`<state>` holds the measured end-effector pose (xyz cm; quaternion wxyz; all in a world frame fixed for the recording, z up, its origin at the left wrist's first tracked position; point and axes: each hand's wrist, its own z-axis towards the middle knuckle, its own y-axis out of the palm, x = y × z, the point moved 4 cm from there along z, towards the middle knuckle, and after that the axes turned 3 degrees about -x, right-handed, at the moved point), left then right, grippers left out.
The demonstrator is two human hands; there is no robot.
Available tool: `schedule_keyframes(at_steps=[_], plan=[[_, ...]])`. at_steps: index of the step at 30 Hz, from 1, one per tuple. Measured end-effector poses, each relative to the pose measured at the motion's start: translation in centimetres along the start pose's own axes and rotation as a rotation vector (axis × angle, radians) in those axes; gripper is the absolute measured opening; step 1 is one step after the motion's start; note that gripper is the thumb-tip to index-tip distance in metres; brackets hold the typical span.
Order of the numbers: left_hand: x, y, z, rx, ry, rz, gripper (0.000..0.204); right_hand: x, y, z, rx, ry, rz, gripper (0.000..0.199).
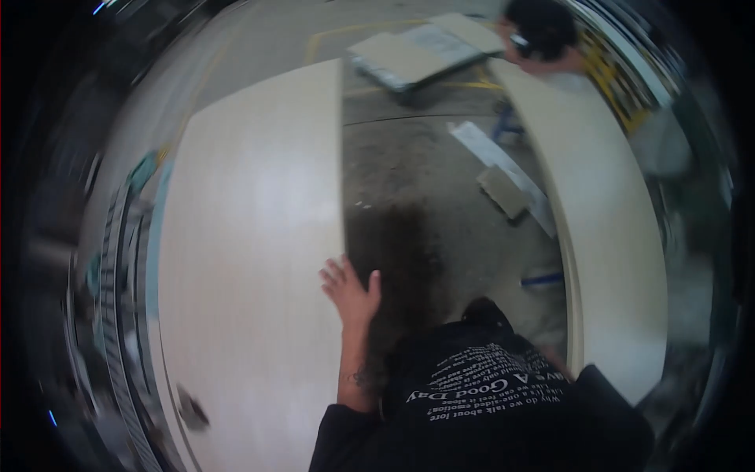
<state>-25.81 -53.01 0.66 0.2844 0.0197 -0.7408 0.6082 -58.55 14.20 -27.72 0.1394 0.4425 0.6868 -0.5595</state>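
My left hand (350, 293) lies with spread fingers on the right edge of a large pale wood-grain panel (252, 220), its thumb out over the gap. The panel fills the left side, running from near me to far ahead. On my right, a second pale panel (621, 259), narrower in view, stretches away. A little skin of my right arm or hand (557, 359) shows beside this panel's near edge, blurred. My body and the panel hide its fingers. A small dark object (191, 409) sits near the left panel's near left edge, too smeared to name.
Another person (543, 35) is at the right panel's far end. Between the panels, the concrete floor holds a white strip (491, 161), a tan board piece (503, 191) and a blue bar (543, 279). Farther off lies a low stack of boards (417, 53). Roller-like rails (110, 315) run along the left.
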Motion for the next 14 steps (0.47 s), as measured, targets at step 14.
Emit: schedule_keyframes(at_steps=[14], plan=[[6.3,0.9,29.9,-0.059,-0.222,0.219,0.088,3.9,-39.5,29.0,1.151,1.031,0.126,0.089]])
